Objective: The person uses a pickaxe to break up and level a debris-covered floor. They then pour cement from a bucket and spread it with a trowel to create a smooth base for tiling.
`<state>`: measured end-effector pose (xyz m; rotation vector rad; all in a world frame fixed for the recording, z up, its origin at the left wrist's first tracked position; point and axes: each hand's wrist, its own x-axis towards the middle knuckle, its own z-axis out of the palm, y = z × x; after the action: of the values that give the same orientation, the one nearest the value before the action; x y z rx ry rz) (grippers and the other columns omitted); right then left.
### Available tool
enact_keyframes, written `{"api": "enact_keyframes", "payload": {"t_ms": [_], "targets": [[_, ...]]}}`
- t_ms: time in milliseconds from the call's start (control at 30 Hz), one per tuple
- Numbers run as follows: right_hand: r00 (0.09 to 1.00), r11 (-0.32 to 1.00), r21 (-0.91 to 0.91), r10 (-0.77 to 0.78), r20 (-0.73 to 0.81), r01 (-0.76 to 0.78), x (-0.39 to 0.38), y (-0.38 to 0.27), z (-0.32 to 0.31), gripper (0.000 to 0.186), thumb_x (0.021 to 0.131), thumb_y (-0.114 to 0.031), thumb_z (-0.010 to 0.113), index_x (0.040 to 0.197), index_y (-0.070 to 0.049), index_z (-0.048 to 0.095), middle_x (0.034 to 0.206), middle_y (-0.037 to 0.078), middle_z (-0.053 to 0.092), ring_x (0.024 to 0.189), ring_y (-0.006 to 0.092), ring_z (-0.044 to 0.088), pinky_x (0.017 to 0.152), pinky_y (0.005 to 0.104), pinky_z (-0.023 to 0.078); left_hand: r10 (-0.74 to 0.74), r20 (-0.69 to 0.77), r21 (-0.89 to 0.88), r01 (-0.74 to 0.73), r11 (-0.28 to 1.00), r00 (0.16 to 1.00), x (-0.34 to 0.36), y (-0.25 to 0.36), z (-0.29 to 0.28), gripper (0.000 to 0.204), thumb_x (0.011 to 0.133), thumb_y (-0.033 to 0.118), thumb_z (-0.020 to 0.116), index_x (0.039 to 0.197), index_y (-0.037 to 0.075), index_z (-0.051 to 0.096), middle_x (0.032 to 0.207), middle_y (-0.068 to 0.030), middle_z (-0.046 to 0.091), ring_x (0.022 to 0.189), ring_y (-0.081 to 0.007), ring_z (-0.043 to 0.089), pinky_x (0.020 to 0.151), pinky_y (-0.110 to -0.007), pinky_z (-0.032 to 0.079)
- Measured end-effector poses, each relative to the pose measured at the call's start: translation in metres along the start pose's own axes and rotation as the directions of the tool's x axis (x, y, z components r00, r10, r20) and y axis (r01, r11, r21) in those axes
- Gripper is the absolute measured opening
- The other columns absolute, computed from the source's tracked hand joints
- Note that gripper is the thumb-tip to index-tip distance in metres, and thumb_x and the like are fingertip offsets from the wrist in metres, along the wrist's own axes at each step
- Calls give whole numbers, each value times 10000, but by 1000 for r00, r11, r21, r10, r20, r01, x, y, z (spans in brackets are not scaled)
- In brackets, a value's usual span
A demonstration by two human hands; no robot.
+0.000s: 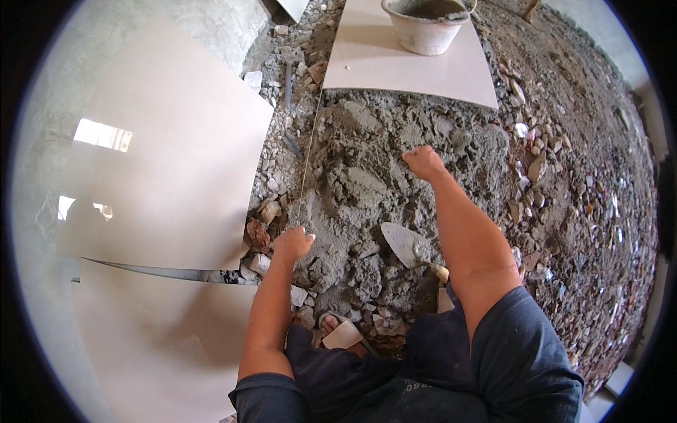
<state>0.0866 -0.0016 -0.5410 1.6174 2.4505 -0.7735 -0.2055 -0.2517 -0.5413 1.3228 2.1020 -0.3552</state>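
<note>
- From my remote station I view the work through the head camera: both of the person's bare hands are over a bed of wet grey mortar (pixel 416 130).
- Left hand (pixel 295 242): at the near left edge of the mortar, fingers drawn together. A thin string line (pixel 308 163) runs down the left side of the bed to this hand; I cannot tell whether the fingers are clamped on it.
- Right hand (pixel 424 163): over the right half of the mortar, fingers curled in together. I cannot tell whether anything is inside them or whether they touch the surface.
- The mortar is lumpy and uneven, lying between the near edge of a glossy beige tile (pixel 374 67) and the person's feet.
- On that tile I note a pale bucket (pixel 428 37) holding grey mix.
- A pointed trowel (pixel 403 243) rests on the mortar between the forearms, its wooden handle angled toward the person's knee.
- To the left are a large beige tile (pixel 176 155) and, nearer the person, a second beige tile (pixel 148 331), a dark gap showing between them.
- Broken stone rubble (pixel 273 185) fills the strip beside the string; brown, stony ground (pixel 585 176) extends on the right.
- A sandalled foot (pixel 342 335) is at the near edge.
</note>
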Motion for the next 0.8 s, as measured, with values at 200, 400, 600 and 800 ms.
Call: {"api": "enact_keyframes", "payload": {"t_ms": [200, 400, 600, 800], "targets": [[997, 990, 135, 58, -56, -50, -5, -4, -4, 397, 866, -403, 551, 995, -43, 656, 922, 150, 661, 866, 301, 637, 791, 407, 481, 3, -27, 8, -3, 1000, 1000, 1, 0, 1, 567, 859, 469, 499, 1175, 3, 566, 1187, -213, 583, 1118, -347, 550, 938, -432, 427], [998, 984, 169, 59, -33, -52, -9, -8, -8, 409, 857, -412, 559, 993, -39, 657, 945, 159, 661, 892, 295, 636, 801, 405, 480, -1, -10, 9, 1, 1000, 1000, -2, 4, -4, 561, 854, 465, 506, 1169, 6, 573, 1179, -212, 588, 1115, -346, 553, 934, -438, 429], [998, 996, 88, 1, -59, 4, -9, -9, -8, 332, 899, -225, 451, 1001, 21, 649, 1061, 229, 630, 1007, 373, 599, 880, 442, 487, -8, -6, 14, 8, 1000, 1000, 0, 3, -2, 541, 862, 459, 504, 1180, 26, 567, 1182, -201, 587, 1107, -348, 556, 917, -450, 440], [1000, 993, 112, 27, 9, -27, -11, -9, -13, 423, 924, -316, 423, 1089, 18, 622, 1074, 243, 614, 1039, 397, 573, 918, 448, 459, -19, -6, 38, 19, 999, 1000, 2, 0, 1, 502, 875, 449, 498, 1191, 62, 557, 1205, -185, 572, 1106, -350, 554, 900, -478, 448]]}}
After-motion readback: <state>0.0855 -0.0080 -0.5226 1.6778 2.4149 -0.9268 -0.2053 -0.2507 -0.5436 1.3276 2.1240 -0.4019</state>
